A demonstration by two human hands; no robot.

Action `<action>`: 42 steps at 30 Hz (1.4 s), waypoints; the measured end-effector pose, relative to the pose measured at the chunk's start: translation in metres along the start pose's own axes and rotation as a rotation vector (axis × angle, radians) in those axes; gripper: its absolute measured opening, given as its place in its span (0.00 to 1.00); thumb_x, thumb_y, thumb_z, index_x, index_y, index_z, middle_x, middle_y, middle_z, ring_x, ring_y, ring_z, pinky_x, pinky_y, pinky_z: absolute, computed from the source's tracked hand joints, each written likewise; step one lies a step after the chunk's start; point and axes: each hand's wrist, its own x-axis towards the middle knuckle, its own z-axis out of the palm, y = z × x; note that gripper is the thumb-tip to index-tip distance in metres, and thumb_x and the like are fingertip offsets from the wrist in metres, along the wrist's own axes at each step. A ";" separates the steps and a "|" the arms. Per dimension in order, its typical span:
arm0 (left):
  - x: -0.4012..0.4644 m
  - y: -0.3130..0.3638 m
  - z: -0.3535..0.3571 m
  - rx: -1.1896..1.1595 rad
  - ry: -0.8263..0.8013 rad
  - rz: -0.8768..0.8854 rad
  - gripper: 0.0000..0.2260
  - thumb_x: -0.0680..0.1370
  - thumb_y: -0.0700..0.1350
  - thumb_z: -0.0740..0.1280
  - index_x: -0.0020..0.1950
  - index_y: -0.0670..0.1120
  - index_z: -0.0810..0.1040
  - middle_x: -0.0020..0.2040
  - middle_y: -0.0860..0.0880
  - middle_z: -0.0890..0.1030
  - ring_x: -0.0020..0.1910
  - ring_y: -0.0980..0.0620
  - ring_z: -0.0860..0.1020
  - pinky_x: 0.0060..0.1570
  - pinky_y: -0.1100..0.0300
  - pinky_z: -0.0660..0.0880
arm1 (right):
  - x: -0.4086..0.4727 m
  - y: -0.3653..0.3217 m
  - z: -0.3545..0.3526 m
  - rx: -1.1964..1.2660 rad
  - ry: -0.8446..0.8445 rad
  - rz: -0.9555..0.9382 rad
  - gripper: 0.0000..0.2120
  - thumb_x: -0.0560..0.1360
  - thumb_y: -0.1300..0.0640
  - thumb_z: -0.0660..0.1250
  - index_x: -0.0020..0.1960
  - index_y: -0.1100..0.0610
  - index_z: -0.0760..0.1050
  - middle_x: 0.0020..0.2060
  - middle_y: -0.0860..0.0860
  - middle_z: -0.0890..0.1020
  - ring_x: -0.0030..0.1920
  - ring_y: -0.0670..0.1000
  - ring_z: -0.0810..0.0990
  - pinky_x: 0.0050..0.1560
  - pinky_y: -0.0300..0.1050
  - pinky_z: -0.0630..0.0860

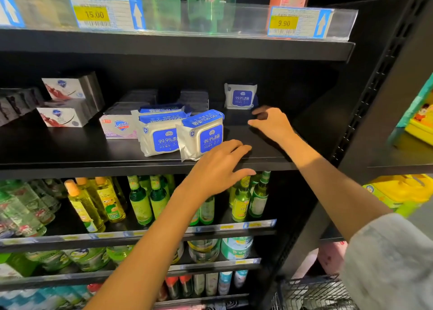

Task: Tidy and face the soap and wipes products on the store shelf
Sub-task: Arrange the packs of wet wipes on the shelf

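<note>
On the black middle shelf stand two white-and-blue wipes packs at the front: one on the left and one on the right, with more lying behind them. A single wipes pack stands far back on the right. Soap boxes and white soap boxes with red print sit to the left. My left hand hovers with relaxed fingers at the shelf's front edge, just right of the front pack. My right hand reaches in, fingers loosely bent, below the rear pack, holding nothing.
Above is a shelf with price tags and green boxes. Below are green and yellow bottles. The black upright bounds the shelf on the right. A wire basket sits low at the right.
</note>
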 end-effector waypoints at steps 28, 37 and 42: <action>0.019 -0.016 0.011 -0.049 -0.133 -0.100 0.28 0.82 0.65 0.64 0.80 0.55 0.70 0.81 0.55 0.67 0.78 0.52 0.67 0.70 0.47 0.73 | 0.147 0.015 0.052 0.529 0.100 0.183 0.38 0.68 0.63 0.83 0.72 0.62 0.70 0.65 0.57 0.82 0.64 0.54 0.82 0.55 0.45 0.81; 0.018 -0.015 0.009 -0.033 -0.146 -0.091 0.29 0.82 0.65 0.63 0.80 0.54 0.70 0.80 0.54 0.67 0.77 0.51 0.69 0.68 0.46 0.75 | 0.114 0.011 0.043 0.583 0.148 0.243 0.31 0.67 0.62 0.84 0.64 0.59 0.71 0.56 0.51 0.82 0.53 0.51 0.84 0.35 0.43 0.84; 0.017 -0.012 0.007 -0.001 -0.155 -0.094 0.29 0.82 0.66 0.61 0.81 0.54 0.68 0.81 0.54 0.66 0.77 0.51 0.68 0.68 0.47 0.74 | 0.076 -0.004 0.024 0.644 0.244 0.316 0.29 0.67 0.58 0.85 0.62 0.57 0.74 0.54 0.52 0.83 0.53 0.52 0.85 0.44 0.49 0.85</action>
